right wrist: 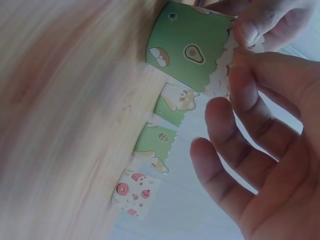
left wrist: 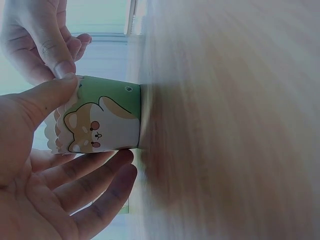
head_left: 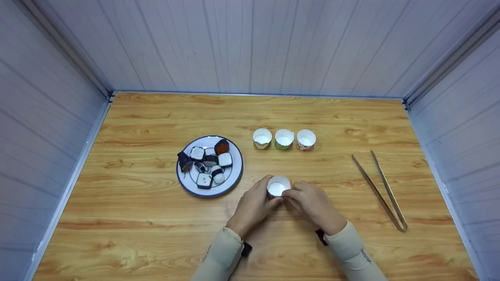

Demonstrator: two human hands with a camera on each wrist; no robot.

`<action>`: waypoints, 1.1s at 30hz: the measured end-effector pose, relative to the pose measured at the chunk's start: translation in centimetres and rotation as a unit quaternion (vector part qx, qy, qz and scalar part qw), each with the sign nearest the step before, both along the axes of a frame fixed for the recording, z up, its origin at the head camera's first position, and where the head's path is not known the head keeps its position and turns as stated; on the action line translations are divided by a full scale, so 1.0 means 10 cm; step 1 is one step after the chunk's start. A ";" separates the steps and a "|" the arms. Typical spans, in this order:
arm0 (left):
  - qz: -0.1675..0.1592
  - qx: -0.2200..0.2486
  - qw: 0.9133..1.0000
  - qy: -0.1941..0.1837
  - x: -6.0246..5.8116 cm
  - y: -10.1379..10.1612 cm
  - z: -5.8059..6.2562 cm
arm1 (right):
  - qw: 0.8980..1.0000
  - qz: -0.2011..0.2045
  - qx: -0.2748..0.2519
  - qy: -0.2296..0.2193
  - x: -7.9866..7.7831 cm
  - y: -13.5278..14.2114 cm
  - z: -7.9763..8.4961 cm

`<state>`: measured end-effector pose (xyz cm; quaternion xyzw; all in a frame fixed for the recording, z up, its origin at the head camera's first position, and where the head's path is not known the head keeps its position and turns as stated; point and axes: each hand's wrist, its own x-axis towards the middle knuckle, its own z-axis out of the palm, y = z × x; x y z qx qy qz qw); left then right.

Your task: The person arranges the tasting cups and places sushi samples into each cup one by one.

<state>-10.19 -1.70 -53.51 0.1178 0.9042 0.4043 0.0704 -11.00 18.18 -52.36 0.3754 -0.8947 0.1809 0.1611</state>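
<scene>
Between both hands a green paper baking cup (left wrist: 107, 117) with a cartoon dog stands upright on the table. A white, patterned scalloped rim (right wrist: 220, 75) shows above its green edge, like that of another cup nested inside. My left hand (head_left: 253, 203) holds the cup from its left, with the thumb near the rim and fingers along the side. The right hand (head_left: 312, 203) pinches the rim between thumb and forefinger; its other fingers (right wrist: 235, 155) are loosely bent, off the cup. From above, the cup's white inside (head_left: 278, 187) is visible.
Three paper cups stand in a row behind the hands: left (head_left: 262, 138), middle (head_left: 284, 139) and right (head_left: 306, 139). A blue-rimmed plate (head_left: 234, 177) at left bears several sushi pieces (head_left: 204, 180). Metal tongs (head_left: 384, 191) lie spread at right. Panel walls (head_left: 250, 47) enclose the table.
</scene>
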 end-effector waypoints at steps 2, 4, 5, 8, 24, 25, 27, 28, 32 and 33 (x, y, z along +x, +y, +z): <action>-0.001 0.001 1.000 0.001 0.00 0.00 0.00 | 1.000 0.000 -0.001 0.005 0.00 0.00 0.00; -0.001 0.002 1.000 0.001 0.00 0.00 -0.01 | 1.000 0.000 0.000 0.008 0.00 0.00 -0.01; 0.000 0.001 1.000 -0.001 0.00 0.00 -0.01 | 1.000 0.000 0.001 0.009 0.00 0.00 -0.01; -0.001 0.002 1.000 -0.003 0.00 0.00 -0.02 | 1.000 0.000 0.002 0.009 0.01 0.00 -0.01; -0.007 -0.009 1.000 0.003 0.00 0.00 0.00 | 1.000 0.002 -0.015 0.016 0.01 0.02 0.01; -0.006 -0.008 1.000 0.005 0.00 0.00 0.00 | 1.000 0.003 -0.016 0.014 0.02 0.02 0.03; -0.004 -0.005 1.000 0.010 0.00 0.00 0.00 | 1.000 0.005 -0.021 0.012 0.03 0.03 0.07; -0.004 -0.004 1.000 0.011 -0.01 0.00 -0.01 | 1.000 0.006 -0.025 0.012 0.03 0.03 0.09; 0.000 -0.001 1.000 0.003 -0.01 0.00 -0.01 | 0.999 0.013 -0.045 0.015 0.04 0.05 0.21; 0.000 0.000 1.000 -0.002 -0.01 0.00 0.00 | 0.998 0.014 -0.053 0.016 0.04 0.06 0.24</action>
